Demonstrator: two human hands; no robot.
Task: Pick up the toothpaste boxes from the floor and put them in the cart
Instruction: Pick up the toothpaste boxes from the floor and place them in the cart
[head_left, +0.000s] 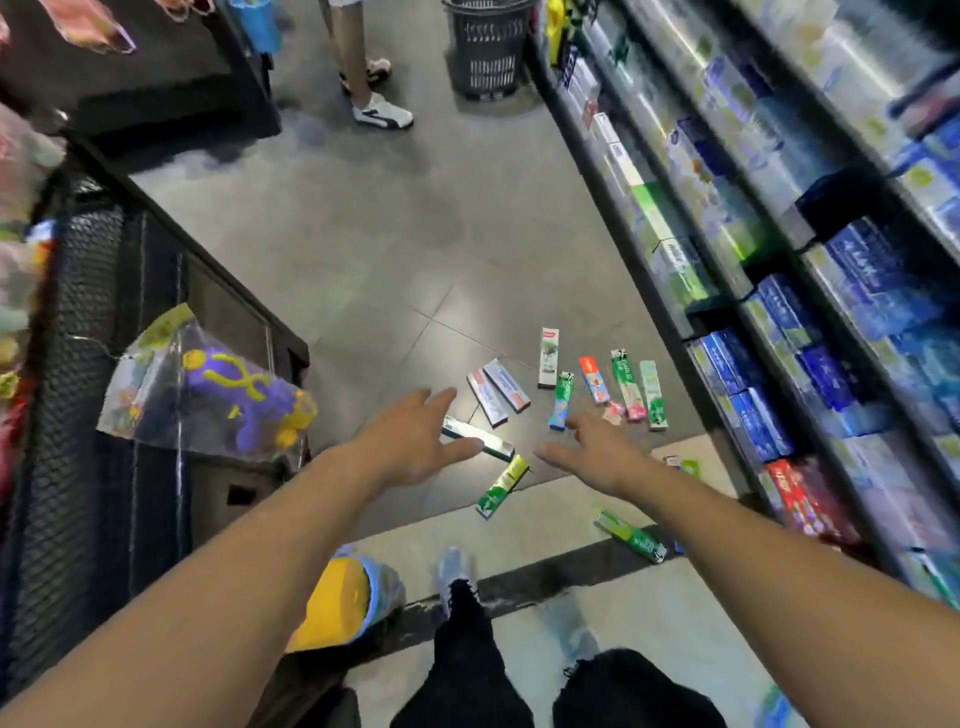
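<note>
Both arms reached forward and down over the scattered toothpaste boxes (566, 395) on the grey floor (363, 260). The left hand (415, 441) hovered above a dark silver-edged box (478, 439), its fingers (457, 397) spread and straight, holding nothing. The right hand (597, 449) hung beside a green-and-blue box (561, 400), fingers likewise loose and empty. The spread looked like preparation for taking one box in each hand. More boxes lay nearer the person's feet (a green one (503, 487) and another (631, 536) by the shelf (727, 291)). The black mesh cart (104, 291) stood to the left, probably within easy reach, though motion blur made its rim hard to judge.
</note>
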